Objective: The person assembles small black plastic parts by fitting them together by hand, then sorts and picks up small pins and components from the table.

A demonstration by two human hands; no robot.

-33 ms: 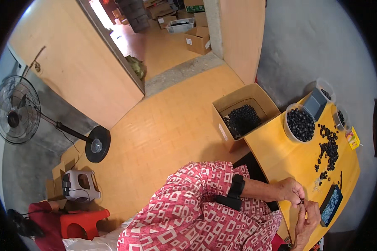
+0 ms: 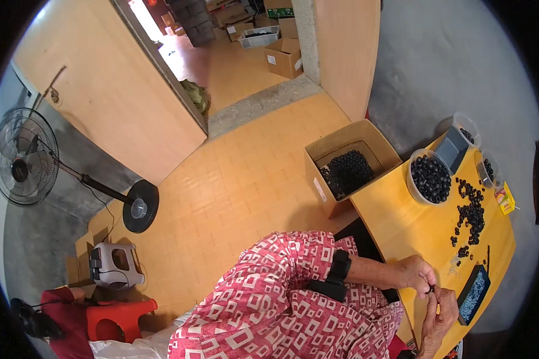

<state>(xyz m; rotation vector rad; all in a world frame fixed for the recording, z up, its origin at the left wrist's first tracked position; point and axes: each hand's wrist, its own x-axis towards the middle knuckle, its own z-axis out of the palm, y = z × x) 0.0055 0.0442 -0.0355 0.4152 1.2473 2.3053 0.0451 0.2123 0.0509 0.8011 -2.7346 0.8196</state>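
At the table's near edge my two hands meet over a small black piece (image 2: 430, 289), mostly covered by fingertips. My left hand (image 2: 418, 274) is closed, pinching it from one side. My right hand (image 2: 440, 311) has its thumb and fingers pressed at the same spot. The piece resembles the small black ring-like parts (image 2: 471, 218) scattered across the table, but its exact kind is too small to tell. Beside my right hand lies a dark rectangular tray (image 2: 465, 319) holding many tiny light-blue bits. A thin black stick (image 2: 487, 256) rests just beyond that tray.
A clear tub (image 2: 412, 192) of black parts stands on the yellow table (image 2: 384, 216), near smaller tubs, a grey tray (image 2: 451, 149) and a yellow packet (image 2: 505, 199). Left of the table sits a carton (image 2: 322, 194) with black parts. A fan (image 2: 24, 158), red stool (image 2: 121, 311) and another person (image 2: 63, 320) are farther left.
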